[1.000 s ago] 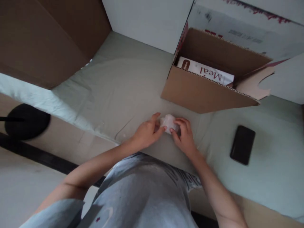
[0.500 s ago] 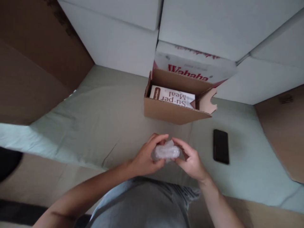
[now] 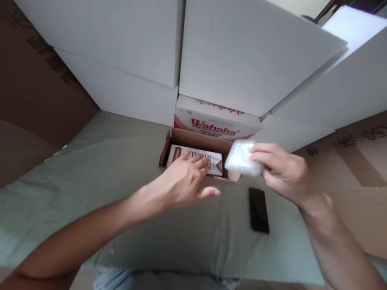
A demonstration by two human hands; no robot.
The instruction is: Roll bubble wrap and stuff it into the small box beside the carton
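My right hand (image 3: 279, 171) grips a flat bundle of clear bubble wrap (image 3: 242, 158) by its right side, raised over the right end of an open cardboard box (image 3: 199, 137). Whatever the wrap may hold cannot be made out. Inside the cardboard box lies a white carton (image 3: 215, 160) printed "Meal" in brown, upside down to me. My left hand (image 3: 189, 177) is spread palm down over this carton, fingers stretched across its printed face and thumb out to the right. Its fingers seem to touch the carton.
Right of the box a black phone (image 3: 259, 210) lies on the green cloth (image 3: 133, 161). A Wahaha carton (image 3: 217, 121) stands behind, against large white boxes (image 3: 223, 52). Big brown cardboard boxes flank both sides, one at left (image 3: 30, 100) and one at right (image 3: 347, 177).
The bubble-wrap bundle, held between both hands before, is now in my right hand alone and has moved up and right. My left hand has let go and reached to the white carton. The view has shifted.
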